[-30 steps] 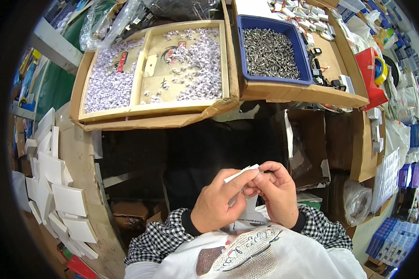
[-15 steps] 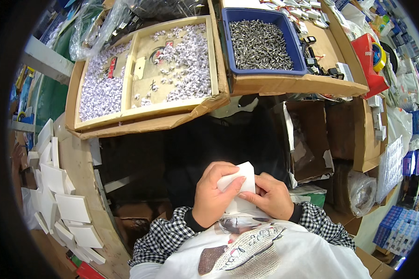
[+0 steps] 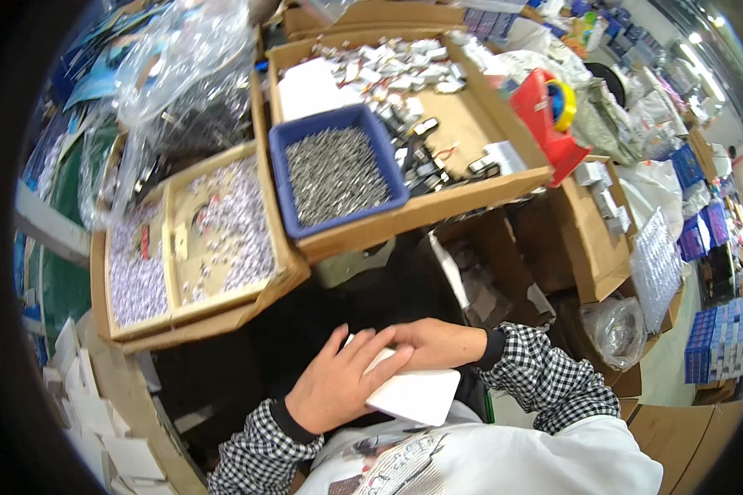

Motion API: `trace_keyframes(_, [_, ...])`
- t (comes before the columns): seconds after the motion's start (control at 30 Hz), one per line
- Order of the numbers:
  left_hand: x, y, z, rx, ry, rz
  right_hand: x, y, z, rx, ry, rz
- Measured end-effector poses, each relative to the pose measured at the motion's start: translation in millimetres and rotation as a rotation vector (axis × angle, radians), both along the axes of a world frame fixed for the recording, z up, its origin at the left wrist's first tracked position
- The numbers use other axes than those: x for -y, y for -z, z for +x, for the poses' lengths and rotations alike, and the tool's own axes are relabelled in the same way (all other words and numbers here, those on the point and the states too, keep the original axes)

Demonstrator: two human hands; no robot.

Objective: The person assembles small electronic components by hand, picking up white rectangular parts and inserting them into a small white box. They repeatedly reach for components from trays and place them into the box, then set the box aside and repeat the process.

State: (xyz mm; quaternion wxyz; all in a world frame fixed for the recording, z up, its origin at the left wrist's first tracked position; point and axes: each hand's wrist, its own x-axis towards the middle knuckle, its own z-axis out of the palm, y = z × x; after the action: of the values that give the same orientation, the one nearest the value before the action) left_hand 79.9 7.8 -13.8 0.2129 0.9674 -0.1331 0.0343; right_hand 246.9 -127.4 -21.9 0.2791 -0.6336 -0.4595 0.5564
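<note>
A flat white box (image 3: pixel 421 396) lies tilted between my hands, low in front of my body. My left hand (image 3: pixel 338 384) grips it from the left, thumb across its face and fingers slanting over its upper part. From the right, my right hand (image 3: pixel 437 342) reaches over the far edge, its thumb bent toward the left fingers. The right fingertips are hidden behind the left hand and the box. Both sleeves are black-and-white checked with dark cuffs.
Ahead stand a wooden tray (image 3: pixel 173 312) of small pale purple pieces and a blue bin (image 3: pixel 396 191) of small metal parts. A carton (image 3: pixel 479 191) holds white and black electronic parts. White boxes (image 3: pixel 134 458) pile up at left. A red tape dispenser (image 3: pixel 538 124) is at right.
The view has swung to the right and upward. The box has tilted over, and my right hand has moved from its right side to across its far edge.
</note>
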Motion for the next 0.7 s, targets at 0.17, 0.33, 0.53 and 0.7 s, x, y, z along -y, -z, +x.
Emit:
trace_keyframes(0.17, [4.3,18.8,-8.3,-0.134,-0.095,-0.454,19.1,-70.9,62.2,0.426,0.019,0.342])
trace_keyframes(0.33, [17.6,44.6,-21.3,-0.456,-0.126,-1.164,2.0,-99.7,171.7,1.260,0.318,0.569])
trace_keyframes(0.53, [24.6,56.5,-16.5,-0.457,-0.175,-1.231,-15.1,-75.8,237.4,1.586,-0.183,0.184])
trace_keyframes(0.7, [18.9,59.1,-19.3,-0.432,-0.198,-1.378,-13.1,-98.3,231.9,1.385,-0.076,0.167])
